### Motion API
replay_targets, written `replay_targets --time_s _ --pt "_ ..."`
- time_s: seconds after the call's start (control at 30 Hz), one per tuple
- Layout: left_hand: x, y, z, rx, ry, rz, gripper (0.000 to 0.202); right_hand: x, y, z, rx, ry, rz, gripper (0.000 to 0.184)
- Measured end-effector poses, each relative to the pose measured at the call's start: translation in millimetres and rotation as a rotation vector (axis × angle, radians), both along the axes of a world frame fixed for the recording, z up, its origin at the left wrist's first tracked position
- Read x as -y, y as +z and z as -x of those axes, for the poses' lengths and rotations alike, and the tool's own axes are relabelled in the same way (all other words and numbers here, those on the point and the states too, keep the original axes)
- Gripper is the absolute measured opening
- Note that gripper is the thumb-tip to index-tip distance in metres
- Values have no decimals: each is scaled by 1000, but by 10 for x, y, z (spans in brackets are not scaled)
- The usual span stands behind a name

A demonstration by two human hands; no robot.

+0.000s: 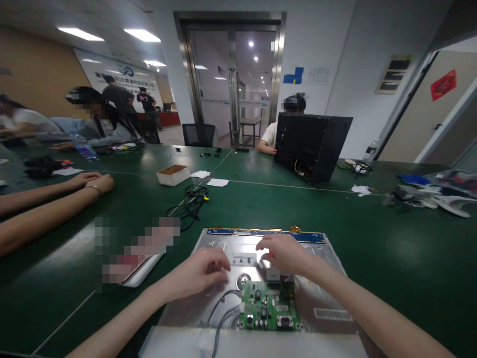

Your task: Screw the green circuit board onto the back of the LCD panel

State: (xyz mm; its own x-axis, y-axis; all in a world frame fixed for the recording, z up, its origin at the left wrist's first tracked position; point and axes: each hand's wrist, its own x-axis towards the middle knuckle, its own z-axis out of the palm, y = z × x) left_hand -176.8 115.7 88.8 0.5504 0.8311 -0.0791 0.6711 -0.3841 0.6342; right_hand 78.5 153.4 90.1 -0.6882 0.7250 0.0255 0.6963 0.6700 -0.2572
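Note:
A silver metal monitor back panel lies flat on the green table in front of me, with a blue strip board along its far edge. A green circuit board sits on its near part, grey wires running from its left side. My left hand rests on the panel left of the board, fingers curled down on the metal. My right hand is on the panel just beyond the board, fingers bent as if pinching something small that I cannot make out, close to a flat connector.
A black cable bundle and a small open cardboard box lie beyond the panel. An open black computer case stands at the far right with a person behind it. Another person's forearms rest on the table at left. Parts lie at right.

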Motion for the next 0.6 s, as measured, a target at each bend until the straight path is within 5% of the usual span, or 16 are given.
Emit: replay_targets --time_s 0.23,0.6 --pt "256 68 2 -48 -94 43 9 173 -27 -282 -8 -36 5 20" --pt "188 57 -34 -12 -129 85 9 475 -269 -751 -93 -103 -90 20"
